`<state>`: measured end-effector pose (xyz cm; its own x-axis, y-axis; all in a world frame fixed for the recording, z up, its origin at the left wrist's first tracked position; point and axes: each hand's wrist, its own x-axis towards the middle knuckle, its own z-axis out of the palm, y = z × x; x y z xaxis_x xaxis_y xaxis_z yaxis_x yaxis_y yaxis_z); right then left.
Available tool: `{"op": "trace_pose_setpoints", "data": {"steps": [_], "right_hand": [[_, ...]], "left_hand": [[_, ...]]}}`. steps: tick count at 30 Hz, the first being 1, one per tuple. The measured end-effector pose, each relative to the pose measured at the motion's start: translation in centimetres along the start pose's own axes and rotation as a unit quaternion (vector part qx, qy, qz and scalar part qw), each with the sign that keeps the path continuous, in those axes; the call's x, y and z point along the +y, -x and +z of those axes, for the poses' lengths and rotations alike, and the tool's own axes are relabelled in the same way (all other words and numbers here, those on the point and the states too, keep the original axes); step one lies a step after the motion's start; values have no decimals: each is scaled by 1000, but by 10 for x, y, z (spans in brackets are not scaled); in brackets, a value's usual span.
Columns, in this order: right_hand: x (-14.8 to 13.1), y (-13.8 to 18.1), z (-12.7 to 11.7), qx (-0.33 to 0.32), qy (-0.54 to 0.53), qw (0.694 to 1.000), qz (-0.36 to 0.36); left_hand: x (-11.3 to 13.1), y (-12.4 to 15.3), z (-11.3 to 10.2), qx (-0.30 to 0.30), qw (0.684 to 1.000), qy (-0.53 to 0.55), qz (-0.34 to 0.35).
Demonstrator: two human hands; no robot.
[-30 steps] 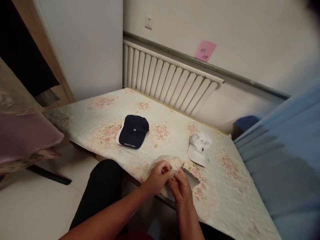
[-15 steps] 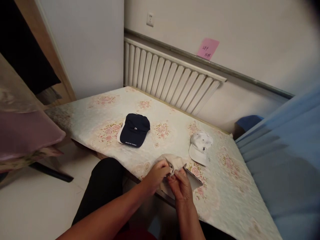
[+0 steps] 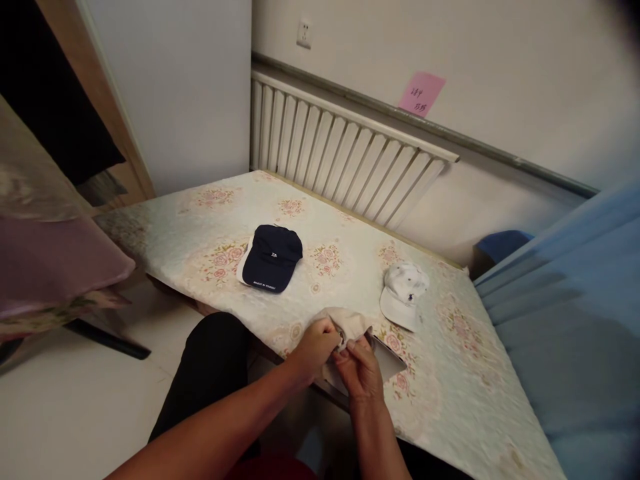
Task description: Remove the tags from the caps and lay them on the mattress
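Note:
At the near edge of the table, a beige cap (image 3: 347, 321) lies between my hands, its strap side toward me. My left hand (image 3: 319, 345) is closed on the cap's strap near a small metal buckle. Close beside it, my right hand (image 3: 361, 365) pinches the other part of the strap between thumb and fingers. The strap ends are partly hidden by my fingers. Farther back on the left sits a navy cap (image 3: 273, 257) with white lettering on its brim. A white cap (image 3: 404, 293) with a small dark logo rests to the right.
A flowered cloth covers the table (image 3: 450, 400). Behind it are a white radiator (image 3: 340, 147) and a wall with a pink note (image 3: 421, 93). A blue curtain (image 3: 590, 320) hangs along the right side. Draped cloth (image 3: 55, 260) is at the left.
The camera view has shifted slightly. Both hands stay at the cap's strap, with hardly any visible finger movement.

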<state>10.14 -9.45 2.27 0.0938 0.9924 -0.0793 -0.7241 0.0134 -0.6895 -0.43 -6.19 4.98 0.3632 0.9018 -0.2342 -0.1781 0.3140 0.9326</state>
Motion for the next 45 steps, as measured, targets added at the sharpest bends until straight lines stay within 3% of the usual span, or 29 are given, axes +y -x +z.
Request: {"op": "trace_pose_setpoints", "data": {"steps": [15, 23, 33, 41, 45], "right_hand": [[3, 2, -2, -6, 20, 1000, 10], [6, 0, -5, 6, 20, 1000, 6], [10, 0, -7, 3, 43, 999, 0], [9, 1, -5, 7, 20, 1000, 2], [9, 1, -3, 12, 29, 1000, -2]], "left_hand": [[-5, -6, -12, -27, 998, -60, 9], [4, 0, -13, -33, 999, -11, 19], [-2, -3, -15, -20, 999, -22, 35], [1, -1, -15, -12, 1000, -7, -20], [-6, -2, -14, 3, 1000, -2, 11]]}}
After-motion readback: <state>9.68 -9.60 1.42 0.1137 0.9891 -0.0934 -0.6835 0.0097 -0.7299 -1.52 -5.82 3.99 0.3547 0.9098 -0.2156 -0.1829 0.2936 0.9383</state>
